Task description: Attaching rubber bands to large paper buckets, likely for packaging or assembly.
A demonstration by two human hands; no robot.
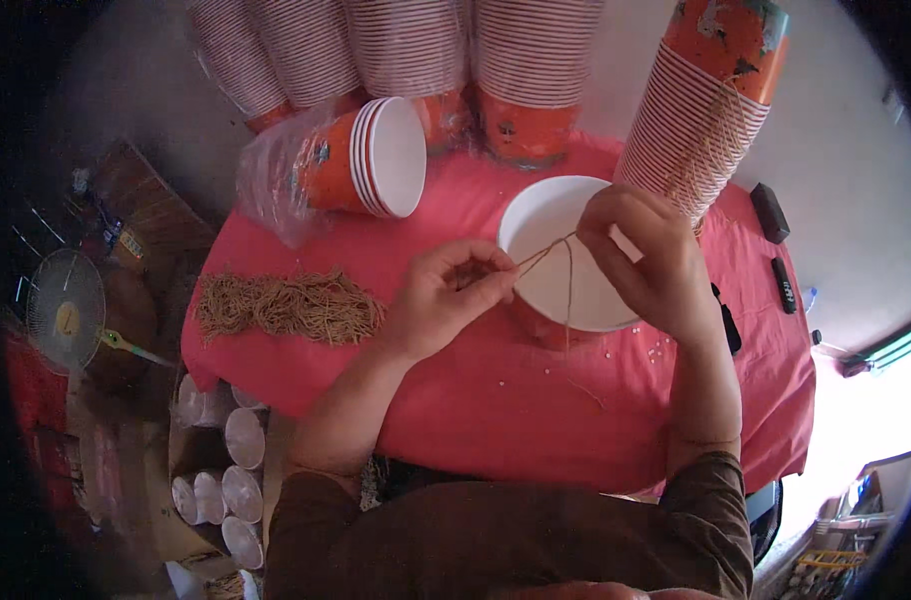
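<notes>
A thin brown string [548, 252] runs between my two hands over the mouth of a large paper bucket [521, 205], white inside. My left hand [451, 298] pinches one part of the string near the bucket's left rim. Above the bucket's right side, my right hand [654, 258] pinches the string between thumb and fingers. One loose length of it hangs down past the bucket's near rim. A bundle of similar brown strings [286, 306] lies on the pink cloth to the left of my left hand.
Tall stacks of orange paper buckets [531, 130] stand at the back, and another stack [701, 130] leans at the right. Some buckets [391, 155] lie sideways in plastic wrap. A black box [770, 213] and marker-like object [784, 285] sit on the right. Clear cups [244, 440] stand lower left.
</notes>
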